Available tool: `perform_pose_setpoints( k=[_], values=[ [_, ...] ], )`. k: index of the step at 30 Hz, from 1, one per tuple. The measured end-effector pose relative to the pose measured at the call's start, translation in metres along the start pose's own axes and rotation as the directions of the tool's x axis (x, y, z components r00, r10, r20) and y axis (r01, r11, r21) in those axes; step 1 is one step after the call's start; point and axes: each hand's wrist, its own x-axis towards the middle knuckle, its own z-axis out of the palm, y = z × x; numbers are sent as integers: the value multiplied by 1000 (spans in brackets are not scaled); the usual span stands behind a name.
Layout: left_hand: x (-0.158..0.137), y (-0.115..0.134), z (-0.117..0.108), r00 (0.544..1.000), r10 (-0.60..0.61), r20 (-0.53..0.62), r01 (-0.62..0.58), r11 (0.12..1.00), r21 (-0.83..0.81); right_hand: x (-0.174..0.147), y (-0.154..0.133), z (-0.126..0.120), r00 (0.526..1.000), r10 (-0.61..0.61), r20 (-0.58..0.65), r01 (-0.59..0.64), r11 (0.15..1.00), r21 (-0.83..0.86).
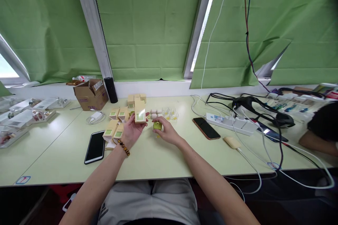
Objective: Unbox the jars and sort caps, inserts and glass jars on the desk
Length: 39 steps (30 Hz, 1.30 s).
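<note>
My left hand (132, 130) holds up a small cream cardboard box (140, 112) with a pale green square window on its front. Just to its right, my right hand (167, 132) pinches a small green item (157, 125) that looks like a little bottle or jar; its exact kind is unclear. Beside my left hand lie several similar cream boxes (109, 133), with more small boxes (131, 101) behind. Beyond my right hand, several small clear containers with yellow bits (173, 115) stand near some pale pinkish pieces (154, 112).
A black-screened phone (95, 147) lies left, another phone (206, 128) right, near a white power strip (231, 123) and loose cables. At the back stand a brown carton (91, 96) and a black cylinder (111, 90). Clear trays (29, 116) sit far left. Another person's arm (317, 143) rests at right.
</note>
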Motion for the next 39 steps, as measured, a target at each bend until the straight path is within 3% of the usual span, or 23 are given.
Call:
perform_pose_setpoints(
  k=[6, 15, 27, 39],
  values=[
    [-3, 2, 3, 1000, 8, 4, -8, 1000, -5, -2, 4, -1, 997, 14, 77, 3, 976, -217],
    [-2, 0, 1, 999, 3, 36, -4, 1000, 30, -4, 1, -8, 995, 33, 99, 2, 943, -333],
    [-2, -1, -1, 1000, 0, 24, -1, 998, 55, -6, 0, -16, 988, 72, 137, -13, 920, -391],
    [-1, -5, -2, 990, 143, 15, -144, 978, 148, -7, 1, -20, 986, -27, 164, 98, 892, -441]
  ],
)
